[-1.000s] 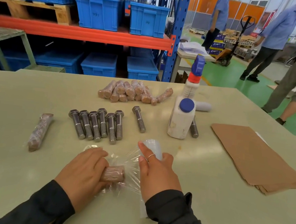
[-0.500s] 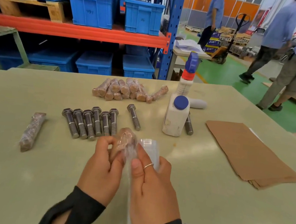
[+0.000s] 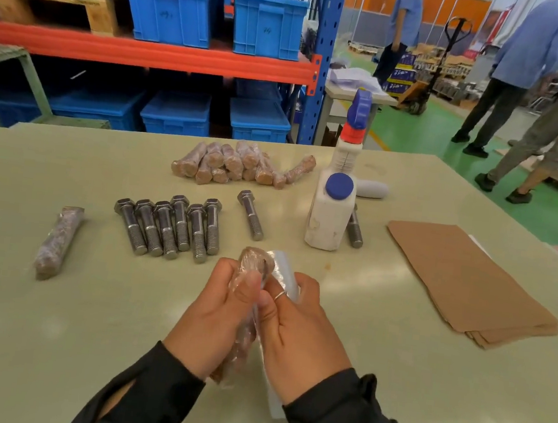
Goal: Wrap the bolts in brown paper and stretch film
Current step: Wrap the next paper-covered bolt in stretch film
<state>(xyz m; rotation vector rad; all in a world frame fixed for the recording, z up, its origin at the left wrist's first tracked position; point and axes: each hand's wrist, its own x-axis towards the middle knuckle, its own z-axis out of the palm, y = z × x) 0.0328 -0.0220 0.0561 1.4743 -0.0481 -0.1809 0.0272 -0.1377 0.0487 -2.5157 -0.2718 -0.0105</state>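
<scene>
Above the near edge of the surface (image 3: 50,342), wrapped bolt (image 3: 240,338) held upright between both hands, lifted clear, film-covered head end up. Left hand (image 3: 211,321) fingers curled round its shaft, thumb pressed near the top; right hand (image 3: 299,330) fingers pinching the film at the bolt's right side, ring on one finger. Stretch film roll (image 3: 284,274) lying behind and under the right hand. Six bare bolts (image 3: 169,227) in a row beyond the hands, a seventh (image 3: 250,214) apart to their right, an eighth (image 3: 354,231) partly hidden behind the white spray bottle (image 3: 330,213). One finished wrap (image 3: 58,243) alone at left; pile of wrapped bolts (image 3: 237,167) at the far side, count unclear. Brown paper stack (image 3: 469,283) at right. Faint marker scribbles on two blue crates (image 3: 266,20) on the rack, not legible. No readable label on the bottle.
</scene>
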